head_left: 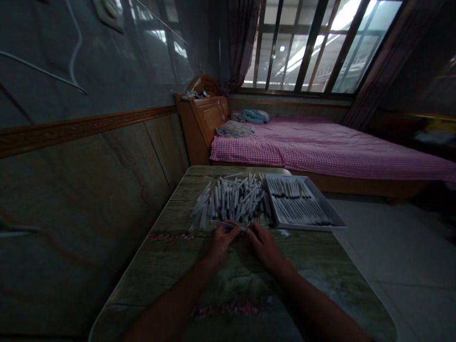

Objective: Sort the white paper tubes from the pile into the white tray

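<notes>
My left hand (221,240) is closed at the near edge of a loose pile of slim, pale, pen-like sticks (231,197). A thin pen-like stick (218,222) juts out leftward from its fingers. My right hand (261,241) is close beside it, thumb and fingers pinched together at the same spot. Between the two hands, a small pale piece shows, but dim light hides whether both grip one stick. To the right of the pile, a shallow white box (331,221) holds two rows of similar sticks with dark ends.
Everything lies on a wood-patterned table (171,270) with rounded corners and reddish markings. Beyond its far edge stands a bed (302,142) with a pink checked sheet and a wooden headboard (204,118). A tiled wall (89,199) runs along the left.
</notes>
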Demonstrator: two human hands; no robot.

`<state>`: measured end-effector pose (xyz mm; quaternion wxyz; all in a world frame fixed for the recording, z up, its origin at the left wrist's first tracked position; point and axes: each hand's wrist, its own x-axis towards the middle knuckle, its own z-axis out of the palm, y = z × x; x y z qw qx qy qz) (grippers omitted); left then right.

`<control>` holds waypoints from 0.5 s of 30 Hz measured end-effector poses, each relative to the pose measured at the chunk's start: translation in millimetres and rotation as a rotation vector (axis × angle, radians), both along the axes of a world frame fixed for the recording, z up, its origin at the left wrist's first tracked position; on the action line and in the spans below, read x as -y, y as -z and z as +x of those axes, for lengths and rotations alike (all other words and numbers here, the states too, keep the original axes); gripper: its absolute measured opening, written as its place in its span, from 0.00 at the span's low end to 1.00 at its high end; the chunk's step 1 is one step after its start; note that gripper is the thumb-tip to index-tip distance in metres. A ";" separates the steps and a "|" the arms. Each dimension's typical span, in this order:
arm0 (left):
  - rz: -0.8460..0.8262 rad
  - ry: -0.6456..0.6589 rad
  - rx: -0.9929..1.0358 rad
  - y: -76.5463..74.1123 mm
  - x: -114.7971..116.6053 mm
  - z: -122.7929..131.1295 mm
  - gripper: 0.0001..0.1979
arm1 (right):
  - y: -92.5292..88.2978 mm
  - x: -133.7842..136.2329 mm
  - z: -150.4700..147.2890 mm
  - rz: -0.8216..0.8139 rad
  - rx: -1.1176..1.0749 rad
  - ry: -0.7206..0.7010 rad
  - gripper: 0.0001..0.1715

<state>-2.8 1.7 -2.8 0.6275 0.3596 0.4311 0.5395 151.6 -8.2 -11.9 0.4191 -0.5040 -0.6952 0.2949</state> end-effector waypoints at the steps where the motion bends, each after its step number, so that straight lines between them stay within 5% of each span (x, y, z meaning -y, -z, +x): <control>1: 0.002 0.004 -0.005 0.1 0.0 -0.1 0.19 | -0.2 0.4 -0.1 -0.004 0.002 0.007 0.17; 8: 0.004 0.039 -0.048 -2.2 0.8 0.1 0.20 | 1.4 -1.3 0.1 -0.083 0.018 0.008 0.24; 15: 0.029 0.035 -0.043 -2.0 0.6 -1.1 0.21 | 6.8 -1.2 0.0 -0.001 0.007 0.020 0.19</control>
